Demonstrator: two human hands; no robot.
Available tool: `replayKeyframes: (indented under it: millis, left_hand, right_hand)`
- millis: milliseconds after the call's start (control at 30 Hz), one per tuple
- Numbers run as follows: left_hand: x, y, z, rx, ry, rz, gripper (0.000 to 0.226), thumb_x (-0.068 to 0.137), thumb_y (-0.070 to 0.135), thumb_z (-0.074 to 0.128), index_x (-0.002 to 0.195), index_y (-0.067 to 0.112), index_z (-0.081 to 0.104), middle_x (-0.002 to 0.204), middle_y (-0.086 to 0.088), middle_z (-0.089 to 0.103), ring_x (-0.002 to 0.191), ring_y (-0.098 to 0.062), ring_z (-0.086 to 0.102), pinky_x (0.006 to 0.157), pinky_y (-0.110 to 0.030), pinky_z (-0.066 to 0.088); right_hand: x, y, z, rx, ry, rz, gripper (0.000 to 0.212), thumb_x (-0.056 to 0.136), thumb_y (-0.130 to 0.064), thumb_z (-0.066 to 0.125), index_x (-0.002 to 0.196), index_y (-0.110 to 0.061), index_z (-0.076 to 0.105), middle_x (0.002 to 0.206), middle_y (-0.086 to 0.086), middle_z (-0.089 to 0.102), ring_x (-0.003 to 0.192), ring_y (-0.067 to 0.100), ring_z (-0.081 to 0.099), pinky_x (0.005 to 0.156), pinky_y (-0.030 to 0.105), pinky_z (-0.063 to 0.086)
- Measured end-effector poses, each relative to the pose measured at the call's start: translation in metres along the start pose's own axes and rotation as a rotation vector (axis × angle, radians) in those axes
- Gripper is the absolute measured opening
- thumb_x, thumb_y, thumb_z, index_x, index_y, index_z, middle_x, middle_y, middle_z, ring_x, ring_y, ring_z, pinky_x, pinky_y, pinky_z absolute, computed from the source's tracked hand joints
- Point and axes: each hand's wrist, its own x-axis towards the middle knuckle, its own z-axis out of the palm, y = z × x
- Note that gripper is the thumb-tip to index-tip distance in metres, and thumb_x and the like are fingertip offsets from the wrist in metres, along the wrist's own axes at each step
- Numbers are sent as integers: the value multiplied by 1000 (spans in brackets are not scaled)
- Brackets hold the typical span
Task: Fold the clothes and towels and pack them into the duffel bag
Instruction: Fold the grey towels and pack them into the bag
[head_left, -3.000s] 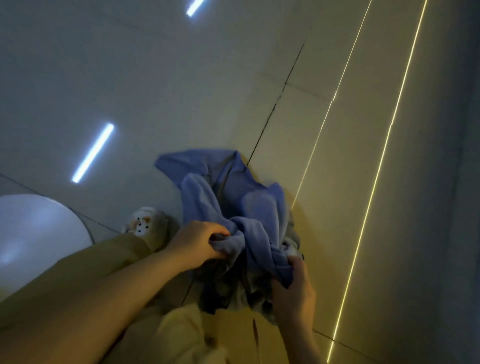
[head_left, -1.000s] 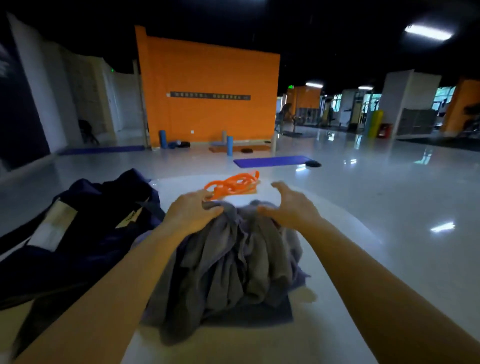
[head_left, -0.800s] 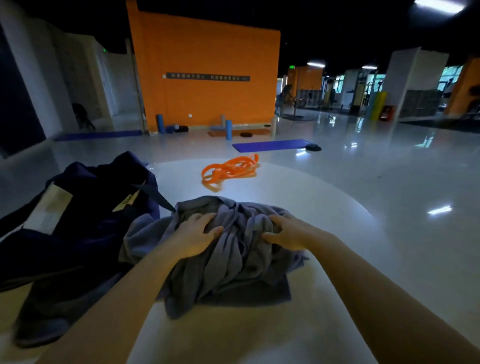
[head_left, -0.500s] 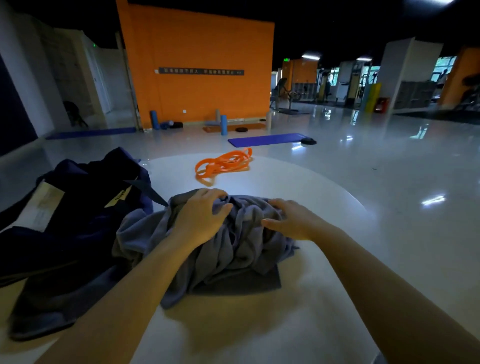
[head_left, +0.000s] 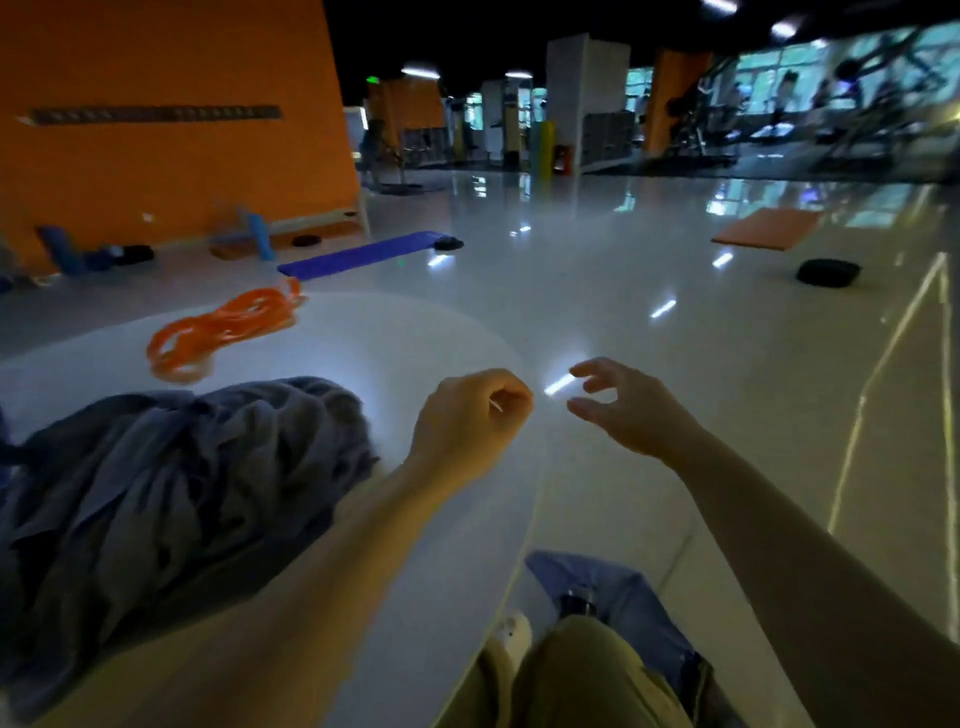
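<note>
1. Two hands raised above the white tabletop (head_left: 415, 338) edge: my left hand (head_left: 470, 421) curled into an empty fist; my right hand (head_left: 626, 405) loosely spread, holding nothing.
2. Grey towel pile (head_left: 166, 483) crumpled on tabletop, left of both hands.
3. Blue garment (head_left: 618, 597) on floor beside my leg.

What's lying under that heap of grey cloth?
The grey cloth rests on the round white table, which shows around its edges. Whatever else lies beneath is covered by its folds.
</note>
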Motion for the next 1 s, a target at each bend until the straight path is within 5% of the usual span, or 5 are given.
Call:
replayKeyframes:
  millis: [300,467,667,833,1000]
  left_hand:
    - [28,16,216,-50,-381,-54,14,84,31,60,89,25,72,90,1,72,86,-20,66,75,-30,52]
    - [4,-65,329,118,-654,-366,22,95,30,53,106,17,67,111,-14,65,102,-33,60,83,-36,49]
    - [-27,-150,409,145,-849,-565,24,96,27,53,117,17,58,109,-3,57,90,-12,45,80,-28,40]
    - [-34,-218,479,151,-840,-726,31,95,27,56,123,16,53,104,0,51,86,-11,43,73,-27,36]
    - [-46,-268,544,65,-848,-871,55,92,32,60,140,16,38,125,-8,53,107,-22,52,81,-30,40]
  right_hand:
    - [-27,202,12,235,123,457,31,86,-18,67,116,-14,60,96,6,59,84,26,59,82,38,49]
    - [-51,311,76,246,-20,727,25,89,-19,63,113,-17,57,98,5,57,86,21,56,78,35,48]
    - [-96,421,165,99,-287,938,28,82,-24,61,110,-23,58,108,10,57,103,33,57,76,32,43]
    - [-129,489,229,-273,-569,843,46,95,-25,47,140,-26,35,141,6,34,123,29,43,94,37,42]
    - [-110,555,278,-629,-911,453,71,95,-28,50,152,-25,8,159,7,3,145,32,5,112,51,23]
